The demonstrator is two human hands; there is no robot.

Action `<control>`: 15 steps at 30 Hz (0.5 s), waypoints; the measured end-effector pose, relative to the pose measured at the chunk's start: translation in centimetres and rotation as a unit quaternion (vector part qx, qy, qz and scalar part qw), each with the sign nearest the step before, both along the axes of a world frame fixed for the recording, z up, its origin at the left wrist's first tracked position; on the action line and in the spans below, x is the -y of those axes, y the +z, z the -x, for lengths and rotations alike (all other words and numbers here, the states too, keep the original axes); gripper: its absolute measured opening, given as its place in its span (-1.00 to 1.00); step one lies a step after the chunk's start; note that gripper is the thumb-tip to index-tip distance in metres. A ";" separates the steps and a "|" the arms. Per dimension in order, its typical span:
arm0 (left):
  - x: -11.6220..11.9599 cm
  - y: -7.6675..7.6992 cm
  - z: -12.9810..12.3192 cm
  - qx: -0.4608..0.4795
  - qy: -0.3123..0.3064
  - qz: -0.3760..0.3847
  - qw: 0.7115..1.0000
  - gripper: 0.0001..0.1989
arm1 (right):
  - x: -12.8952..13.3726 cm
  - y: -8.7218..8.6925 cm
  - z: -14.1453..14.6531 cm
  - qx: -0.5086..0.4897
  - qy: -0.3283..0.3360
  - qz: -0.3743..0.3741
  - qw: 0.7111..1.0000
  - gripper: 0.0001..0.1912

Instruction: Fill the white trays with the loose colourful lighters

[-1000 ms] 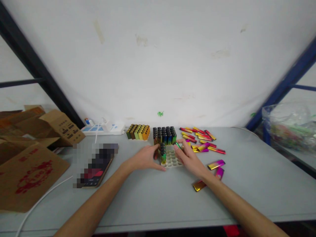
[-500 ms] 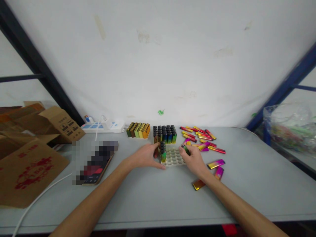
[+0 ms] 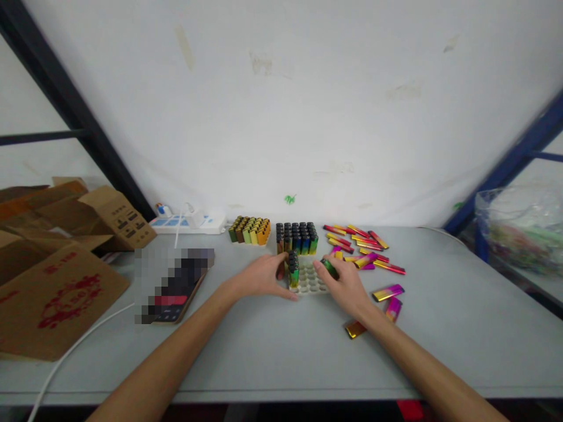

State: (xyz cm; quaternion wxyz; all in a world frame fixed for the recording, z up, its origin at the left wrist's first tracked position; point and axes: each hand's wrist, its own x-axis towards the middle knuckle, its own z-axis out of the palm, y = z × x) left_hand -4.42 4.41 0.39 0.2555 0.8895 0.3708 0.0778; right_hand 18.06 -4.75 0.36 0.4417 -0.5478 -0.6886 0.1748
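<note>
A white tray [image 3: 313,285] with rows of round holes lies flat on the table in front of me. Along its left end stands a row of green lighters [image 3: 293,273] with black tops. My left hand [image 3: 264,278] curves around that end, thumb at the front corner and fingers behind the row, holding the tray. Over the tray's right side, my right hand [image 3: 348,285] pinches another green lighter [image 3: 329,268], tilted and partly hidden by the fingers.
Behind the tray stand a block of black-topped lighters [image 3: 297,238] and a block of yellowish pieces [image 3: 249,230]. Shiny red, gold and purple pieces [image 3: 363,241] lie scattered to the right. A phone [image 3: 185,293], a power strip [image 3: 211,224] and cardboard boxes [image 3: 79,293] occupy the left.
The view has shifted slightly. My right hand, with its lighter, has moved a little left over the tray, and the lighter is tilted more. My left hand stays at the tray's end.
</note>
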 end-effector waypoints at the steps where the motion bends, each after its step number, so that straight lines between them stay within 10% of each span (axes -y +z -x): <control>1: 0.0 -0.1 0.0 0.000 0.001 0.000 1.000 -0.25 | -0.1 -0.2 -0.1 0.005 0.000 -0.005 1.000 -0.55; 15: -0.1 -0.2 0.1 0.004 -0.004 -0.005 1.000 -0.26 | 0.2 -0.4 -0.4 -0.031 0.017 0.016 0.999 -0.66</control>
